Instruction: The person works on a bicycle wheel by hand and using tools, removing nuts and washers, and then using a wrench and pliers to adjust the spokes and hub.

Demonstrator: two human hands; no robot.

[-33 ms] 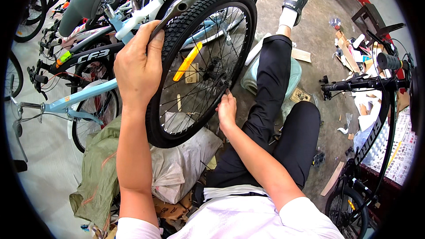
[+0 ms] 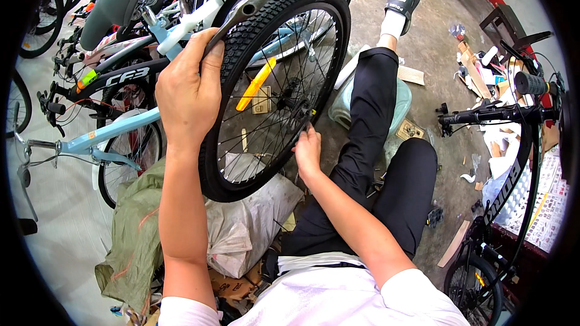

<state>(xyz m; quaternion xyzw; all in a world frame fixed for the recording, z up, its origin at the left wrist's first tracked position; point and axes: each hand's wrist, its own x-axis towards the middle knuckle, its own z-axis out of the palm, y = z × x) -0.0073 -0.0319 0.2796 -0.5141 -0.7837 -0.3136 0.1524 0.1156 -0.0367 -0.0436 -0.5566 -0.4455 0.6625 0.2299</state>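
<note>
My left hand is closed around a dark metal wrench with a round hole in its end. Its thumb lies against the knobbly tyre of a black bicycle wheel, which stands tilted before me. A yellow reflector sits among its spokes. At the wheel's hub, my right hand has its fingers pinched together by the axle end. What they grip is too small to make out. A tiny yellow spot shows just above those fingertips.
A light-blue bicycle frame and other parked bicycles crowd the left. A white sack and a green sack lie below the wheel. On the right stands a black bicycle, with scraps of cardboard beyond it.
My right hand has shifted very slightly at the hub, and a small yellow spot now shows by the axle. My left hand, the wrench and the wheel stay in place.
</note>
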